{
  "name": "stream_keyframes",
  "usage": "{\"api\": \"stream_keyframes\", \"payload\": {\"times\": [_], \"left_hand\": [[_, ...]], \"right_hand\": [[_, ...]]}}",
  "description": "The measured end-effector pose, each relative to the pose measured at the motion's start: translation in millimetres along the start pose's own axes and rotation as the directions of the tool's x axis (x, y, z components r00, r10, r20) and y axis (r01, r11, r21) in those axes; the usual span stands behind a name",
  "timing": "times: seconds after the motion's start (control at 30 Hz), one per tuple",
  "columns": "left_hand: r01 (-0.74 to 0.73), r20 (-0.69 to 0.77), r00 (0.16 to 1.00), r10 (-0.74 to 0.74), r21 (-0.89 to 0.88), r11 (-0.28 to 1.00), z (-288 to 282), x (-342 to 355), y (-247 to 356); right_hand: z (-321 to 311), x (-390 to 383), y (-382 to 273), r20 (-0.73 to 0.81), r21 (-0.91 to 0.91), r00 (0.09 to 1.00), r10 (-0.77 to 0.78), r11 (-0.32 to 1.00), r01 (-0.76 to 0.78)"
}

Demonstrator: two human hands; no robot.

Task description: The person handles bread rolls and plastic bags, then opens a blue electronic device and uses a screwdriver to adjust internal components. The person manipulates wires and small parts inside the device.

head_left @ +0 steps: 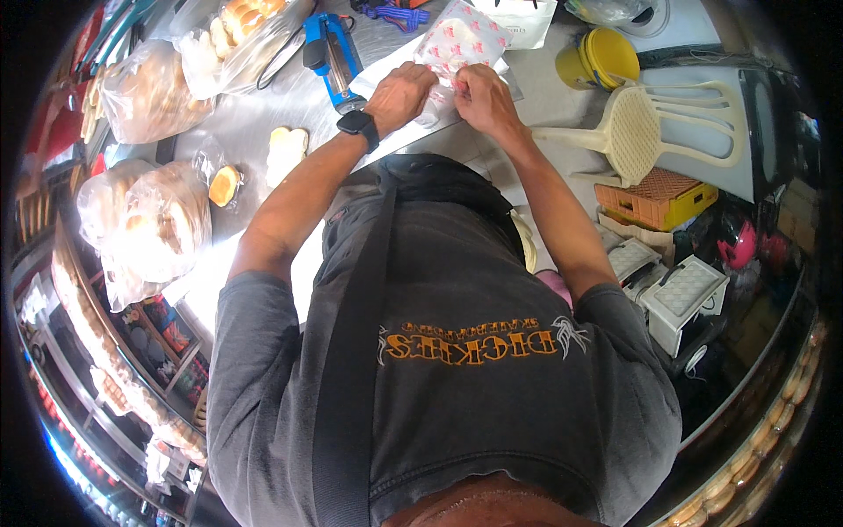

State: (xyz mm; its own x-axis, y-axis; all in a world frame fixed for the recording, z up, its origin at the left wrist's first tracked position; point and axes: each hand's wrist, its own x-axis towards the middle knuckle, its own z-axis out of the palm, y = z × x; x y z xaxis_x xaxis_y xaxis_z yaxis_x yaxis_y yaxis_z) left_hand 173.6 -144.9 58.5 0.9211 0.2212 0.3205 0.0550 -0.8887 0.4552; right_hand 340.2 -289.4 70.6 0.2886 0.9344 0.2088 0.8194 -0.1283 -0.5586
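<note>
At the table's edge my left hand [402, 95] and my right hand [485, 101] are close together, fingers bent and pinching a white bag with red print [463, 42]. Its printed part spreads out beyond my hands, and a crumpled part hangs between them. My fingertips hide just how the bag is gripped. White sheets [383, 77] lie partly under the bag and my left hand. To the left of that hand is a long blue device [332, 60] with a black cord. I wear a black watch [359, 128] on the left wrist.
Clear bags of bread [151, 92] and buns [162, 224] fill the left of the metal table [255, 114]. A loose bun [225, 186] lies nearer. On the right are yellow buckets [599, 60], a cream plastic chair [645, 132] and an orange and yellow crate [659, 198].
</note>
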Motion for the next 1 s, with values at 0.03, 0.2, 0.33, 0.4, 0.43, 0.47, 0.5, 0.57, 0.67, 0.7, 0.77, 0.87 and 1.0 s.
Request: {"api": "stream_keyframes", "payload": {"times": [0.03, 0.2, 0.33, 0.4, 0.43, 0.47, 0.5, 0.57, 0.67, 0.7, 0.77, 0.87, 1.0], "left_hand": [[0.010, 0.010, 1.000, -0.010, -0.001, 1.000, -1, 0, 1], [0.078, -0.041, 0.996, -0.080, -0.044, 0.996, -4, -2, 20], [0.130, -0.058, 0.990, -0.128, 0.021, 0.991, -5, -10, 26], [0.147, -0.058, 0.988, -0.143, 0.060, 0.987, -6, -18, 31], [0.160, -0.034, 0.987, -0.159, 0.026, 0.987, -8, -19, 30], [0.174, -0.009, 0.985, -0.174, -0.008, 0.985, -11, -20, 28], [0.188, 0.014, 0.982, -0.188, -0.044, 0.981, -14, -19, 28], [0.166, -0.102, 0.980, -0.172, -0.063, 0.984, -17, -16, 30], [0.165, -0.143, 0.973, -0.183, -0.125, 0.978, -19, -14, 30], [0.176, -0.137, 0.971, -0.197, -0.151, 0.973, -19, -15, 28], [0.217, -0.079, 0.969, -0.235, -0.188, 0.958, -11, -21, 15], [0.270, 0.011, 0.961, -0.275, -0.239, 0.933, -13, -18, 14], [0.240, -0.012, 0.967, -0.254, -0.290, 0.926, -13, -22, 15]], "right_hand": [[-1, 0, -2, 0.043, 0.018, 0.999, 0.017, 1.000, -0.018], [0, -3, -18, 0.016, 0.233, 0.998, 0.055, 0.971, -0.057], [0, -6, -19, 0.139, 0.257, 0.987, 0.081, 0.960, -0.115], [1, -10, -22, 0.076, 0.165, 0.997, 0.011, 0.986, -0.024], [1, -12, -25, 0.046, 0.116, 0.999, -0.026, 0.993, 0.021], [4, -13, -29, 0.007, 0.074, 0.999, -0.042, 0.996, 0.042], [6, -13, -35, -0.030, 0.028, 0.998, -0.060, 0.998, 0.061], [11, -12, -37, -0.058, -0.013, 0.997, -0.059, 0.998, 0.058], [18, -12, -35, -0.043, -0.021, 0.999, -0.004, 1.000, 0.003], [18, -12, -37, -0.037, -0.039, 0.999, 0.006, 0.999, -0.007], [21, -12, -38, -0.033, -0.041, 0.999, -0.014, 0.999, 0.013], [28, -19, -29, -0.061, -0.079, 0.996, -0.069, 0.995, 0.064], [41, -16, -20, -0.173, -0.171, 0.982, -0.076, 0.984, 0.046]]}}
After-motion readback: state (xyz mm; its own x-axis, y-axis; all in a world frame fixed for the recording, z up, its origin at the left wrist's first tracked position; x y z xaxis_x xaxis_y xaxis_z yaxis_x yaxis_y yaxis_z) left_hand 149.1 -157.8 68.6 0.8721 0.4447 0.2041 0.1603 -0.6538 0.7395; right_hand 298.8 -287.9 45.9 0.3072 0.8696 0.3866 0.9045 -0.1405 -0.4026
